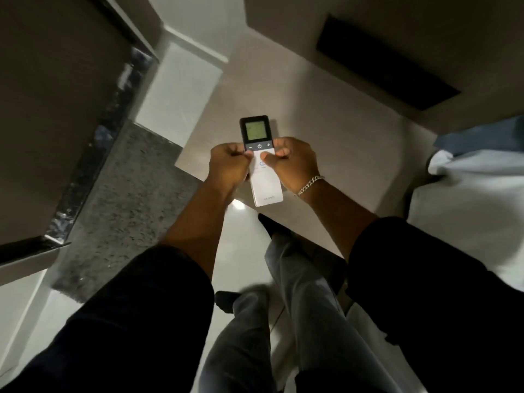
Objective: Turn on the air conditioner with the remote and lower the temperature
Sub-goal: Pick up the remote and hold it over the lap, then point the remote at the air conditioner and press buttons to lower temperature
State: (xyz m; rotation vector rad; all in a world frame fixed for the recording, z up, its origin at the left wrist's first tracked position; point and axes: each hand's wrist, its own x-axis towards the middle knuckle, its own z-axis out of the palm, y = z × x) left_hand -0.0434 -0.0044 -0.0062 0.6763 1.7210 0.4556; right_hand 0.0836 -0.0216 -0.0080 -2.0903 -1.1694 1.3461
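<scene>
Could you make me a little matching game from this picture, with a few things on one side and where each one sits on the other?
Things:
1. remote
2. bracelet
3. minus button
4. screen

Places:
A. on the right wrist
B. at the remote's dark top end, above the buttons
C. held between the left hand and the right hand
D. just left of the power button, by the left thumb

Pairs: 1-C, 2-A, 3-D, 4-B
</scene>
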